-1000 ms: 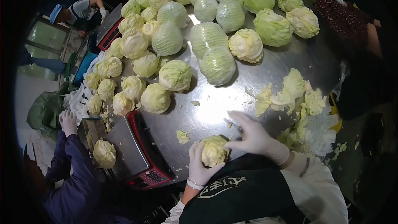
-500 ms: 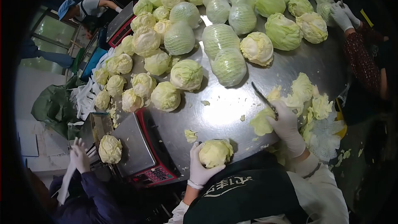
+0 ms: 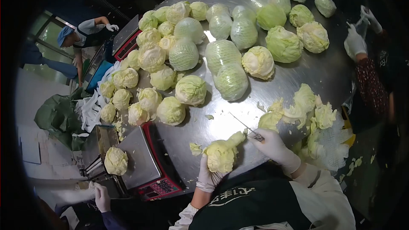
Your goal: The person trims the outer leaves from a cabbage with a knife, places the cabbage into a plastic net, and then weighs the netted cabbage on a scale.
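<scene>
My left hand (image 3: 207,173) is wrapped round the lower left side of a pale green cabbage (image 3: 220,157) at the table's near edge. A loose leaf (image 3: 237,138) sticks out from the cabbage's top toward my right hand (image 3: 272,145). That hand is closed on a knife (image 3: 243,123), its thin blade pointing up and left over the metal. Both hands wear white gloves. A small leaf scrap (image 3: 195,148) lies just left of the cabbage. Right of my right hand, trimmed leaves (image 3: 305,100) are piled beside white foam netting (image 3: 333,142).
Bare cabbages (image 3: 171,110) and wrapped pairs (image 3: 230,70) cover much of the metal table (image 3: 200,138). A red scale (image 3: 159,183) stands left, beside a lone cabbage (image 3: 116,161). Co-workers' gloved hands show at lower left (image 3: 102,198) and right (image 3: 355,42); another person (image 3: 83,34) works at far left.
My right hand has moved left from the leaf pile to the cabbage with the knife. A leaf now stands out from the cabbage. The co-workers' hands have shifted.
</scene>
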Motion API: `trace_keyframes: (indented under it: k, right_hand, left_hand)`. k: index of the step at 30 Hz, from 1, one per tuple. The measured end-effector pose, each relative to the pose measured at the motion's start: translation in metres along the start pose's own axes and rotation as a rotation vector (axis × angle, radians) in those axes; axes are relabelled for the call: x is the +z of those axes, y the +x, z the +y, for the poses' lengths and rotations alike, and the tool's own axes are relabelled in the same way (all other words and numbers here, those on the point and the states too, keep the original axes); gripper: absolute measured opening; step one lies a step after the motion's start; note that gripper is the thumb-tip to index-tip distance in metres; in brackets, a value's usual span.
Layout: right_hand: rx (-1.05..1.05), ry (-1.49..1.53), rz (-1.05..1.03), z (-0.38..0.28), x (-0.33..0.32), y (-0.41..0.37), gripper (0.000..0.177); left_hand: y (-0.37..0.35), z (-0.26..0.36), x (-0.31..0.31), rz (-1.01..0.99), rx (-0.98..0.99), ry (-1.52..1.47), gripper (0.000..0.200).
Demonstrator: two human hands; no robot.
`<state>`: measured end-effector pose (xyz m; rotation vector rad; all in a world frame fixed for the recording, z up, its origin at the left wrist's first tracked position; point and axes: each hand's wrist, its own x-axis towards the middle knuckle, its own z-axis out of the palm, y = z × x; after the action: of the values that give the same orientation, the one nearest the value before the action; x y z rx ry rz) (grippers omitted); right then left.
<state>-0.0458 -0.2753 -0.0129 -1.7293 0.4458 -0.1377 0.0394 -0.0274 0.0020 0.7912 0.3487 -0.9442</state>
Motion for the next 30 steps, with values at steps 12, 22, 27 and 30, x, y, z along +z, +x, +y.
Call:
trace_keyframes:
  k: [12, 22, 27, 30]
  right_hand:
    - [-0.027, 0.287, -0.321, -0.049, 0.024, -0.004, 0.058]
    - [-0.225, -0.146, 0.048, -0.034, -0.038, -0.001, 0.072]
    - [-0.247, 0.078, -0.23, -0.054, -0.008, 0.006, 0.075]
    - [-0.328, 0.122, -0.295, -0.04, 0.005, 0.014, 0.071]
  left_hand:
    - [0.013, -0.01, -0.004, 0.065, -0.018, 0.192, 0.08]
    - [0.02, -0.003, 0.0, -0.172, -0.286, -0.528, 0.088]
    - [0.022, -0.009, -0.006, -0.348, -0.467, -0.623, 0.09]
    - [0.025, -0.022, -0.031, -0.379, -0.478, -0.409, 0.088]
